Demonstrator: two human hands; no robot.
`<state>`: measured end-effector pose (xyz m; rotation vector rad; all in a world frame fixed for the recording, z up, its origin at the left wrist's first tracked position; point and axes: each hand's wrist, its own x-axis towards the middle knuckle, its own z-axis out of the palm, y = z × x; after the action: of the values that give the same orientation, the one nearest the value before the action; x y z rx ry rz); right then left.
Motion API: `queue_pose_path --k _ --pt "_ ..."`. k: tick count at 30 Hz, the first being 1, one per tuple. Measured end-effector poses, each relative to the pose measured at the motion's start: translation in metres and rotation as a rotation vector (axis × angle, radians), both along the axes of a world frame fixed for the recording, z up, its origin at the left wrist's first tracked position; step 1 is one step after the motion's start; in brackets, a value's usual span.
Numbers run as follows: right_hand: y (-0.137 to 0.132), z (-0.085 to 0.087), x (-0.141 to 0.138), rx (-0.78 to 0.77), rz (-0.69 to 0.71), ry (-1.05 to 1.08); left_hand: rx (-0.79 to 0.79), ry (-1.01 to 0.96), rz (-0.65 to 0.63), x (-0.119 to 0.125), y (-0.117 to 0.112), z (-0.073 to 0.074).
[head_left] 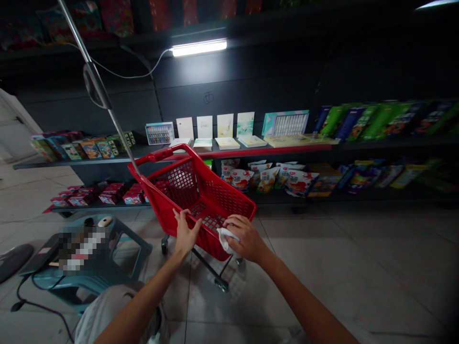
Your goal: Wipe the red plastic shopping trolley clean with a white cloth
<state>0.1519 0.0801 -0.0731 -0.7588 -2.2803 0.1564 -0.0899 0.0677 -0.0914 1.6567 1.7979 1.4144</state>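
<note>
Under my two grips is a red cart (pixel 163 210), and both of them are at its near end. My left grip (pixel 185 234) is spread out: its thumb and fingers are apart and rest on the cart's top edge. My right grip (pixel 246 239) is pinching a white cloth (pixel 225 240). The cloth is all bunched up by my thumb and fingers, close by the cart's edge, to the right of my left grip.

The cart has lots of little holes in its sides. It stands on the floor (pixel 322 267), lower than my grips. A shiny pole (pixel 118 126) goes up at a slant, up and to the left of my left grip.

To the left of my left grip is a blue-green stool (pixel 133 236). A small pale thing (pixel 104 221) sits on it, beside something too blurry to name.

Ahead of my grips, past the cart, is a long upper shelf (pixel 268 153). Thin books (pixel 224 143) lie and stand on it, and a bright lamp (pixel 199 48) shines above them. Snack bags (pixel 241 180) lie on the lower shelf (pixel 272 197), ahead of my right grip. Small red boxes (pixel 111 196) sit in piles farther left.
</note>
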Motion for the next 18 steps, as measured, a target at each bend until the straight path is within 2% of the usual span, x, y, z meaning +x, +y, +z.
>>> queue_pose_path --k 3,6,9,13,18 --pt "0.013 -0.002 0.017 0.022 0.0 0.008 -0.004 -0.005 0.001 0.003 0.001 -0.001" --pt "0.028 -0.008 0.04 0.046 -0.107 -0.003 -0.004 -0.007 0.0 0.005 0.0 0.0" --pt "0.043 -0.019 0.062 0.064 -0.304 0.065 -0.004 -0.001 0.002 0.006 -0.001 0.001" --pt "0.06 -0.04 0.076 0.054 -0.618 0.298 0.011 0.0 -0.011 0.006 -0.001 0.001" --pt "0.071 -0.069 0.073 -0.178 -0.862 0.621 0.04 -0.003 -0.079 0.006 0.001 -0.002"
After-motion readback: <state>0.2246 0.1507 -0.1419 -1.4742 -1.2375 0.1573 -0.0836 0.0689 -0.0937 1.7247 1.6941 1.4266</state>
